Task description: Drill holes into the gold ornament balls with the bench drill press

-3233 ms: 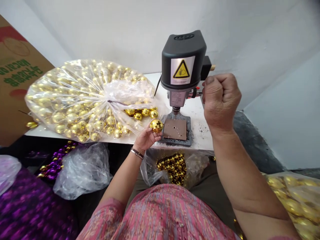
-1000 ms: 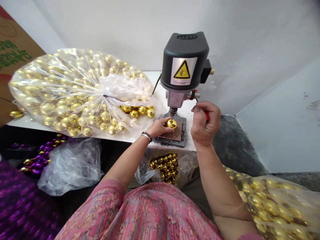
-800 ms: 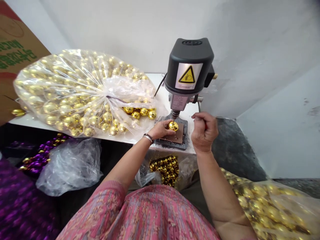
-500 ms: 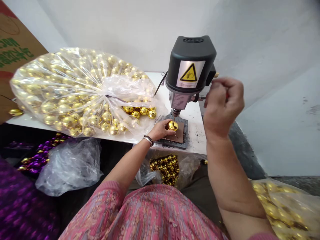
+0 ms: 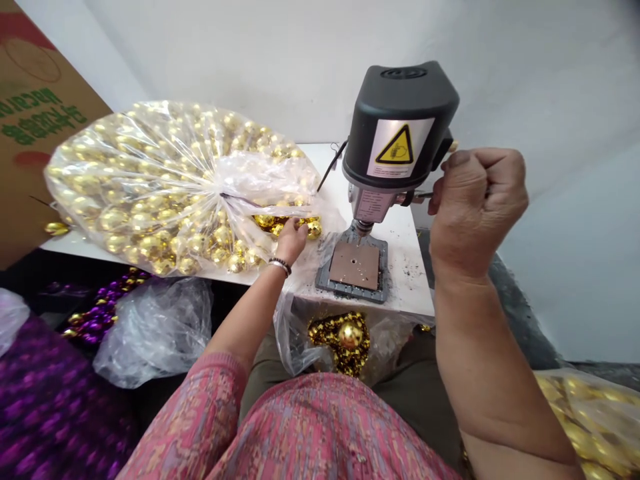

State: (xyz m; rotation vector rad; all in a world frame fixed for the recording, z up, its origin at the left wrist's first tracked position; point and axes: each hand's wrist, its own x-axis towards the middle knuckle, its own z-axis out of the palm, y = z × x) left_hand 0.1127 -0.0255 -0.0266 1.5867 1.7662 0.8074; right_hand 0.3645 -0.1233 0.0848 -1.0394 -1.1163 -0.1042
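Observation:
My left hand (image 5: 293, 241) is at the opening of a clear plastic bag, its bent fingers close together among shiny gold faceted balls (image 5: 314, 230). The fingertips are partly hidden, so any ball in them is unclear. To the right stands a small black bench drill press (image 5: 403, 123) with a yellow warning label. My right hand (image 5: 477, 210) is closed around the end of its feed lever (image 5: 424, 195). Beneath the drill bit, a brown square board (image 5: 354, 265) with a small dark hole lies on the metal base (image 5: 383, 293), with no ball on it.
The large bag of gold balls (image 5: 150, 180) covers the table's left side. Dark shavings lie around the base on the white table (image 5: 407, 287). Below the edge, an open bag holds gold balls (image 5: 350, 335). A cardboard box (image 5: 40, 107), purple balls (image 5: 103, 310) and another bag (image 5: 590, 413) surround me.
My left hand has left the board and moved left to the bag opening. The ball under the drill is gone; a ball shows larger in the bag below. My right hand stays on the lever.

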